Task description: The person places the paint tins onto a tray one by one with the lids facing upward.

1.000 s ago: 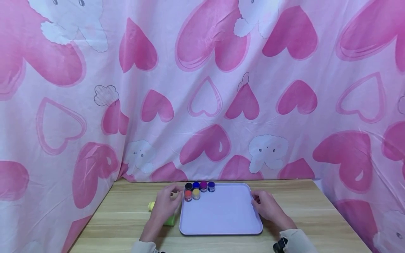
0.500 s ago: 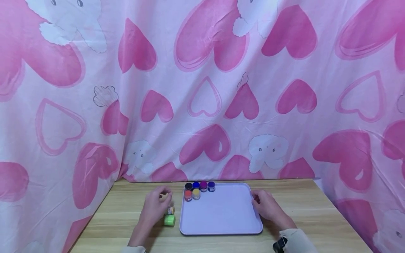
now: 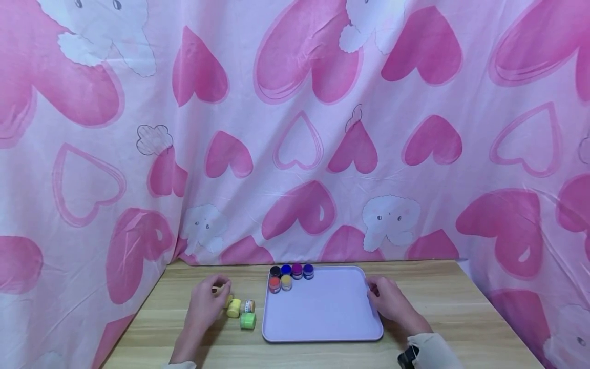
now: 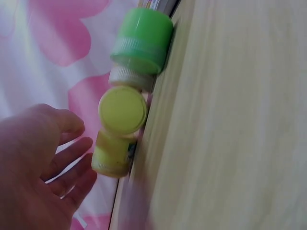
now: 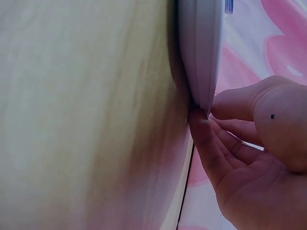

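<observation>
A small yellow jar (image 4: 112, 155) sits on the desk (image 3: 161, 318), to the left of the tray, just beside the left hand (image 3: 206, 301). That hand's fingers are spread and loosely bent around the jar's side; whether the fingertips touch it I cannot tell. The loose curve seems meant to fit a round body without knocking it. Next to it a second yellow jar (image 3: 233, 308) lies on its side, lid facing the left wrist camera, close to a jar with a printed label (image 3: 249, 306) and a green jar (image 3: 248, 321). Lying like this, they could probably roll, so bunching them likely helps keep them together.

The right hand (image 3: 389, 300) pinches the right edge of the lilac tray (image 3: 327, 318), thumb on the upper rim and a finger low against its underside, presumably to steady it on the desk.

In the tray's far left corner, six jars stand upright, lids up: black (image 3: 275, 272), blue (image 3: 286, 270), magenta (image 3: 297, 271) and violet (image 3: 308, 271) along the back, orange (image 3: 274, 285) and mustard (image 3: 286, 282) in front. Such close rows look chosen for order and mutual support.

Behind the desk hangs a heart-printed pink curtain (image 3: 258, 205).
</observation>
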Demonstrator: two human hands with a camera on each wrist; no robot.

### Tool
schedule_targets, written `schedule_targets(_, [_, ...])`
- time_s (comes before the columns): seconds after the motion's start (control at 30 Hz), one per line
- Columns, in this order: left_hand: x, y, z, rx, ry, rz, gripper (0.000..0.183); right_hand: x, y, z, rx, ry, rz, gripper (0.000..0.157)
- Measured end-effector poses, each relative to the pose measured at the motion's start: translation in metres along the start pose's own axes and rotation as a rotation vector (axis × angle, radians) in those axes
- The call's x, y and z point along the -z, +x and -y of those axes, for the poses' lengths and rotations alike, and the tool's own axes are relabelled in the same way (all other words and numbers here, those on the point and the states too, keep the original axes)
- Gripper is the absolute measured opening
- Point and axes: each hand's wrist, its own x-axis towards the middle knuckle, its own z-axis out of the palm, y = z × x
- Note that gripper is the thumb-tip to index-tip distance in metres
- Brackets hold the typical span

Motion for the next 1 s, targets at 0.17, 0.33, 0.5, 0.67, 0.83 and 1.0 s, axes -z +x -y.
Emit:
schedule_targets(0.17, [0.006, -0.001, 0.004, 0.047, 0.018, 0.027, 0.012, 0.001, -0.001, 0.002, -0.014, 0.013, 0.017, 0.016])
schedule_targets(0.33, [0.012, -0.004, 0.006, 0.114, 0.039, 0.107, 0.026, 0.003, -0.002, 0.003, -0.029, 0.028, 0.037, 0.021])
schedule_targets(0.5, [0.013, -0.006, 0.009, 0.146, 0.045, 0.214, 0.038, 0.003, -0.001, 0.003, -0.022, 0.025, 0.033, 0.026])
schedule_targets(0.67, [0.009, -0.007, 0.011, 0.145, 0.037, 0.251, 0.037, 0.002, 0.0, 0.004, -0.013, 0.021, 0.032, 0.024])
schedule_targets(0.83, [0.007, -0.007, 0.011, 0.146, 0.032, 0.255, 0.035, 0.002, 0.0, 0.004, -0.019, 0.02, 0.032, 0.022])
schedule_targets(1.0, [0.008, -0.007, 0.011, 0.124, 0.027, 0.256, 0.035, 0.002, 0.0, 0.003, -0.006, 0.018, 0.024, 0.018])
